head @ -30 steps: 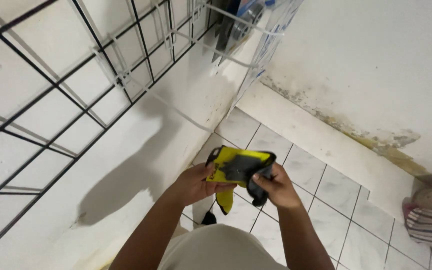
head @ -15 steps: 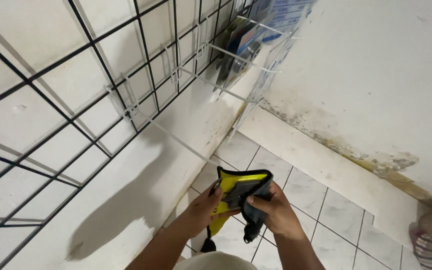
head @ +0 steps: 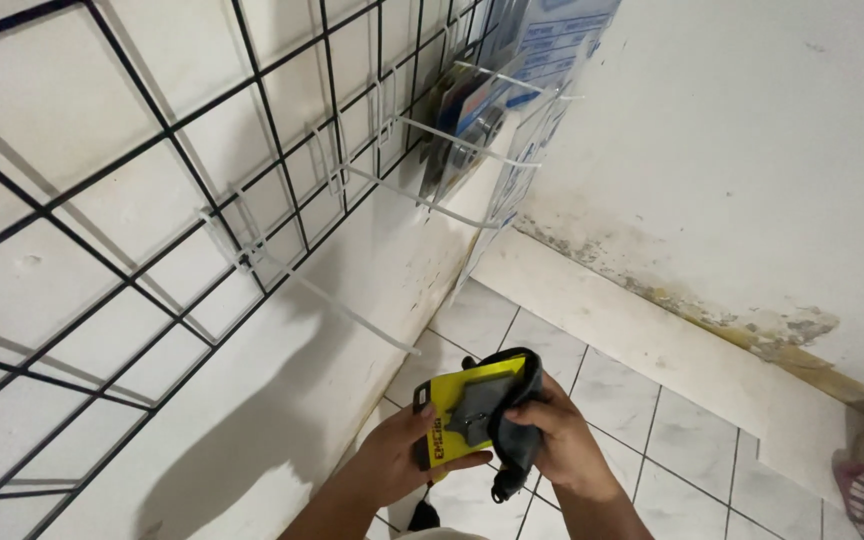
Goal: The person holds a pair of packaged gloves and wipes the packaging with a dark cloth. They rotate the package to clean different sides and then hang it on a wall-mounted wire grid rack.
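I see the flat yellow carded package with a grey part under plastic (head: 470, 418) low in frame, over the tiled floor (head: 652, 420). My left hand (head: 399, 458) grips its lower-left edge. My right hand (head: 558, 438) presses a dark grey cloth (head: 519, 440) against its right side. Long axis tilts up-right, toward the white wire hooks (head: 432, 140) on the black grid panel (head: 252, 170).

Black wire wall grid (head: 252, 200) with white hooks (head: 352, 310), perhaps carded packets (head: 472, 110).
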